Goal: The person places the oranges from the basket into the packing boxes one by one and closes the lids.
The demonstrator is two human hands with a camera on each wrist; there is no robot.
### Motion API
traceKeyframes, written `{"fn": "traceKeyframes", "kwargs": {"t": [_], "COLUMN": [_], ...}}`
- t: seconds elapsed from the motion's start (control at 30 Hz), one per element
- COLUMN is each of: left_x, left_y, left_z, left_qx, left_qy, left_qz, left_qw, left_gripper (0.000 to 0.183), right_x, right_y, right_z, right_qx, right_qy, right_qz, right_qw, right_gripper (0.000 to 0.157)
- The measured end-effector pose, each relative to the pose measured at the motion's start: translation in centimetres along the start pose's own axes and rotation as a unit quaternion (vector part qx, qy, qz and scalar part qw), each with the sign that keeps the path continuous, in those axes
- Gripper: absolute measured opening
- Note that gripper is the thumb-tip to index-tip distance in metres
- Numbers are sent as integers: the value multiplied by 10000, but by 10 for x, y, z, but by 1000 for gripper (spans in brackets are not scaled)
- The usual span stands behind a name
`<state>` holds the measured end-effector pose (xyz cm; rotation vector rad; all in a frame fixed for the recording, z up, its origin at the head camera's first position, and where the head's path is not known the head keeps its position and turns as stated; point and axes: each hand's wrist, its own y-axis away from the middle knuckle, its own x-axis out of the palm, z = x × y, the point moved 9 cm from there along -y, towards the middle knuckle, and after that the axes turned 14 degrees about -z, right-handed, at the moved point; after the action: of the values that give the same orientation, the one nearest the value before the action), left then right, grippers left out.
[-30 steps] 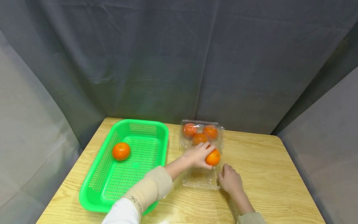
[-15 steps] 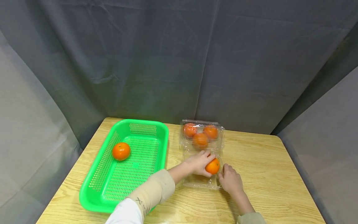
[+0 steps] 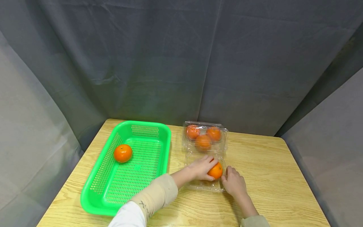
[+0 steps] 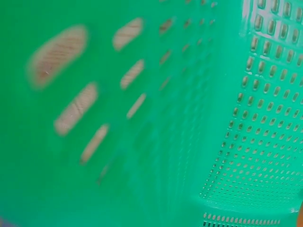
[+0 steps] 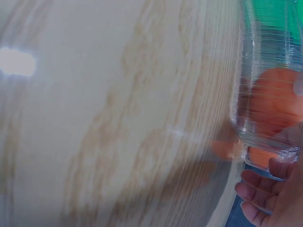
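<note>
My left hand (image 3: 202,168) grips an orange (image 3: 215,170), fingers over its top and thumb at its near side. That orange sits low in the near half of a clear plastic clamshell (image 3: 195,186), which lies opened flat. My right hand (image 3: 234,183) pinches the clamshell's right edge between thumb and forefinger. In the right wrist view its other fingers (image 5: 255,191) curl loosely outside the wall, and the orange (image 5: 274,101) shows through the plastic. Three more oranges (image 3: 203,142) appear in the clamshell's far half.
A green plastic basket (image 3: 168,148) stands on the left of the wooden table (image 3: 263,170), with one orange (image 3: 123,153) inside. Its perforated wall (image 4: 156,118) fills the left wrist view. A grey curtain (image 3: 158,63) hangs behind the table.
My left hand has lowered the orange toward me, from over the middle of the clamshell into its near half. The right hand keeps its place at the edge.
</note>
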<state>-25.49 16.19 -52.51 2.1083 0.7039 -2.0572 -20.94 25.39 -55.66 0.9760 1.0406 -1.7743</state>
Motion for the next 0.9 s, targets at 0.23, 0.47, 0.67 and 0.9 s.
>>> {"fn": "traceKeyframes", "kwargs": {"t": [0.23, 0.47, 0.67, 0.9], "left_x": [1, 6, 11, 12], "left_y": [1, 3, 4, 5], "left_z": [2, 8, 14, 12], "left_qx": [-98, -361, -679, -682], "left_qy": [193, 395, 533, 581], "left_qz": [34, -21, 141, 242], "left_qw": [9998, 9986, 9962, 9957], "left_gripper": [71, 72, 78, 79], "right_x": [-1, 0, 1, 1], "right_y": [0, 0, 0, 0], "right_z": [0, 1, 0, 0], "right_qx": [-26, -16, -6, -40], "right_qy": [-19, -37, -36, -33], "right_qz": [-29, -32, -13, -85], "right_qw": [10000, 10000, 10000, 10000], "right_gripper": [18, 18, 19, 18]}}
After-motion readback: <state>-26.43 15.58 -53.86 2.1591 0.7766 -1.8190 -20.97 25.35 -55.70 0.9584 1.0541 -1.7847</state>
